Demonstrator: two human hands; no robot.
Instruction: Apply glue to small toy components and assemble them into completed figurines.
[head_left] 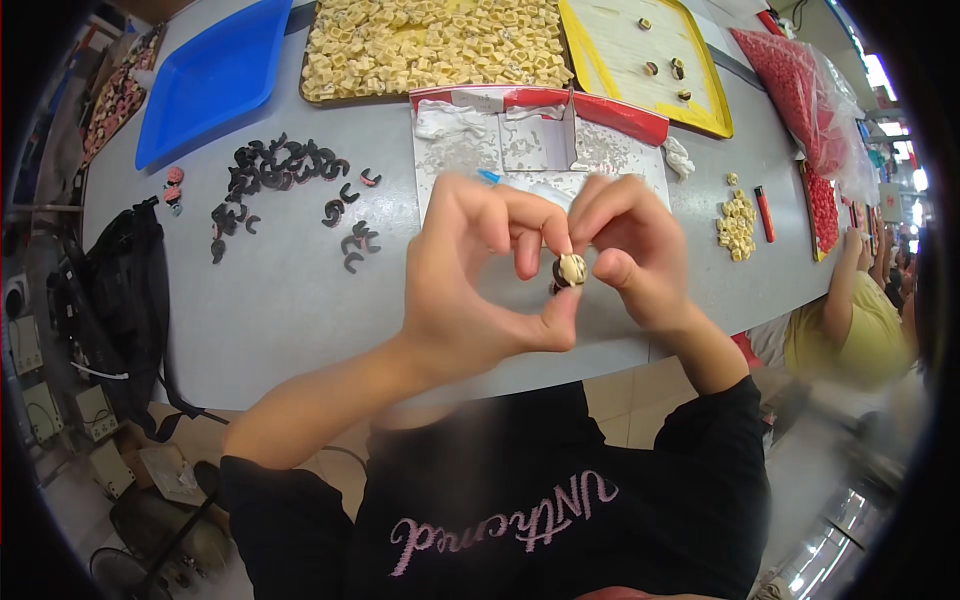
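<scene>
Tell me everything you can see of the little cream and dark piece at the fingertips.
The piece is small and rounded, cream on top and toward the right, dark along its left and lower edge. It looks like hard plastic, though that's uncertain; finer detail is too small to tell. It's held above the grey table, between the thumb and a finger of the left hand. The right hand is close; whether it touches is unclear.

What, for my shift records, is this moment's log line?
left hand: pinching cream-and-dark piece; right hand: at its right; black curved pieces: further left
</scene>
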